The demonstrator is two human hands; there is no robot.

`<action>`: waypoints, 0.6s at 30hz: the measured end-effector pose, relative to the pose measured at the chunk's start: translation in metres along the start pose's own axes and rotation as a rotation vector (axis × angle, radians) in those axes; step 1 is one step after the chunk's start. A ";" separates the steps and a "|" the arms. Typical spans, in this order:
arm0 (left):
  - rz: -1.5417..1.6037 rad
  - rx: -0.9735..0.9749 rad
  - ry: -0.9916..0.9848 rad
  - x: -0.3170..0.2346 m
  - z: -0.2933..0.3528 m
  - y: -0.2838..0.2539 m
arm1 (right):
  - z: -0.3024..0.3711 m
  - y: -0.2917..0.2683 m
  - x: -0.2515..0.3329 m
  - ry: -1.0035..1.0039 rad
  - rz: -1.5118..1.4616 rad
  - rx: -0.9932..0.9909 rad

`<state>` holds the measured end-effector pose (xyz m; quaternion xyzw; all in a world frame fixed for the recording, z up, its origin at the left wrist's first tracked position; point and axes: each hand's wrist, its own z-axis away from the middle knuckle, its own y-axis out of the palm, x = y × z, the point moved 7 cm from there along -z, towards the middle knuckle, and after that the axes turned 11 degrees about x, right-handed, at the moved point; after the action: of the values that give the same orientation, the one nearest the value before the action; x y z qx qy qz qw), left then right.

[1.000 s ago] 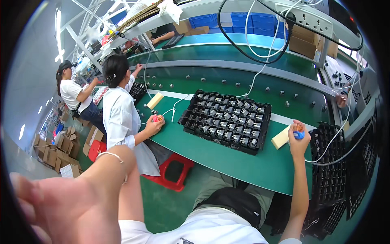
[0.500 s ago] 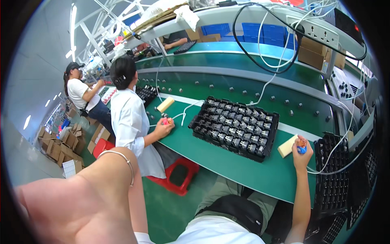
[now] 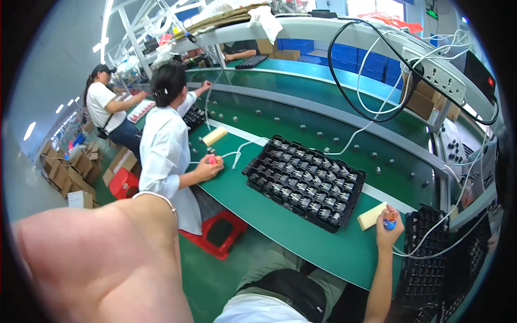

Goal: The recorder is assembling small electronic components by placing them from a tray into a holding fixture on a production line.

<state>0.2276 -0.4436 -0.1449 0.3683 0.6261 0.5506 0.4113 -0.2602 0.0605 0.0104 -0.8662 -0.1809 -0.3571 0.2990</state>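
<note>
My right hand (image 3: 386, 237) is closed round a small blue-and-copper-coloured thing (image 3: 390, 219), whose kind I cannot make out. A cream-coloured block (image 3: 372, 216) lies just left of that hand on the green worktop (image 3: 258, 207). My left hand (image 3: 97, 258) looms very large at the lower left, bent back close to the camera, with a thin bracelet at its wrist. Its fingers are out of the picture. Between my hands, farther off, rests a black tray (image 3: 246, 171) with rows of small silver-and-black parts; several cells at its left look dark.
A co-worker (image 3: 164, 145) sits to the left, one hand on a reddish thing, the other arm over the green conveyor (image 3: 280, 118), where small metal parts lie spaced out. Black trays (image 3: 425, 253) stand at right. White cables (image 3: 350, 145) trail across. A red stool (image 3: 218, 234) is below.
The view has turned, shifting the tray and my right hand leftward and down in the picture. The co-worker's far arm now stretches out toward the conveyor. My right hand keeps its hold.
</note>
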 end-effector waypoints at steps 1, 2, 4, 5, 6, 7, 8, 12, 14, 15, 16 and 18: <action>0.117 -0.011 -0.027 -0.010 0.023 0.003 | -0.003 0.009 0.003 -0.019 -0.048 0.016; 0.147 0.001 -0.033 -0.006 0.014 0.003 | -0.002 0.006 -0.003 -0.003 -0.016 0.024; 0.159 -0.017 -0.072 0.007 -0.003 0.006 | 0.000 0.000 -0.005 0.006 -0.013 0.006; 0.158 -0.028 -0.091 0.016 -0.009 0.006 | 0.001 -0.002 -0.006 0.016 -0.034 -0.024; 0.156 -0.039 -0.104 0.022 -0.008 0.009 | 0.000 -0.002 -0.003 0.023 -0.018 -0.007; 0.156 -0.051 -0.119 0.028 -0.012 0.010 | 0.000 -0.003 -0.003 0.022 -0.008 0.001; 0.155 -0.062 -0.136 0.032 -0.012 0.013 | 0.002 -0.004 -0.005 0.041 -0.007 -0.006; 0.112 -0.073 -0.092 0.022 0.009 0.011 | 0.004 -0.006 -0.007 0.018 0.038 0.002; 0.040 -0.057 -0.104 0.017 0.011 0.004 | 0.004 -0.005 -0.009 0.026 0.015 -0.016; 0.049 -0.050 -0.114 0.023 0.006 0.005 | 0.004 -0.007 -0.008 0.027 0.029 -0.019; 0.229 -0.098 -0.101 0.031 0.001 0.009 | 0.006 -0.011 -0.007 0.036 0.070 -0.033; 0.407 -0.083 -0.151 0.040 -0.008 0.010 | 0.009 -0.015 -0.010 0.045 0.114 -0.050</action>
<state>0.2050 -0.4090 -0.1390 0.5100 0.4831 0.6184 0.3522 -0.2707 0.0768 0.0038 -0.8740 -0.1158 -0.3632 0.3012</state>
